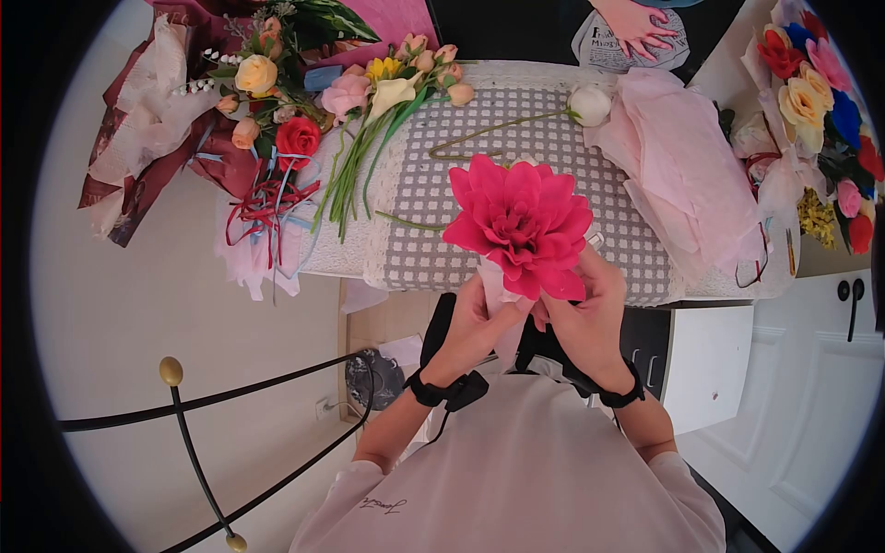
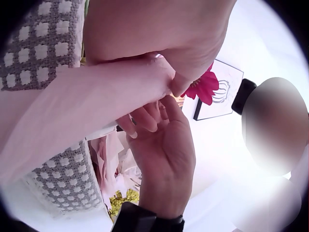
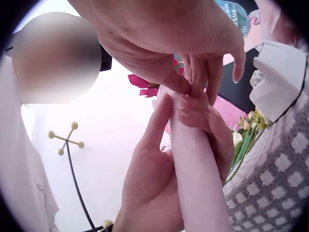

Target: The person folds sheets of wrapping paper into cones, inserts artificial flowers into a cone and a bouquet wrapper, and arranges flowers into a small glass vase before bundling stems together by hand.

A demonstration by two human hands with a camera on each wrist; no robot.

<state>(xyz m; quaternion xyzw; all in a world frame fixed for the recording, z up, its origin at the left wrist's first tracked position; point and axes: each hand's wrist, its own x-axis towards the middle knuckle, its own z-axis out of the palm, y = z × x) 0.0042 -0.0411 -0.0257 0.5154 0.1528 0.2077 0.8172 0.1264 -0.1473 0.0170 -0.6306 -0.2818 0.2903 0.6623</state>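
A large bright pink flower (image 1: 518,230) faces up between both hands, in front of the table's near edge. Pale pink wrapping paper (image 3: 197,169) forms a long tube below the bloom and hides its stem. My left hand (image 1: 472,324) curls round this tube, its palm against the paper in the right wrist view. My right hand (image 1: 595,318) pinches the paper's upper end just under the petals, its thumb and fingertips close to the left fingers. In the left wrist view the paper tube (image 2: 91,96) widens toward its lower end.
A grey checked cloth (image 1: 415,258) covers the table. On it lie a white flower (image 1: 588,105) with a bent stem, pink paper sheets (image 1: 682,166) and loose stems (image 1: 346,184). Bouquets flank both sides. Another person's hand (image 1: 636,26) rests on a printed bag across the table.
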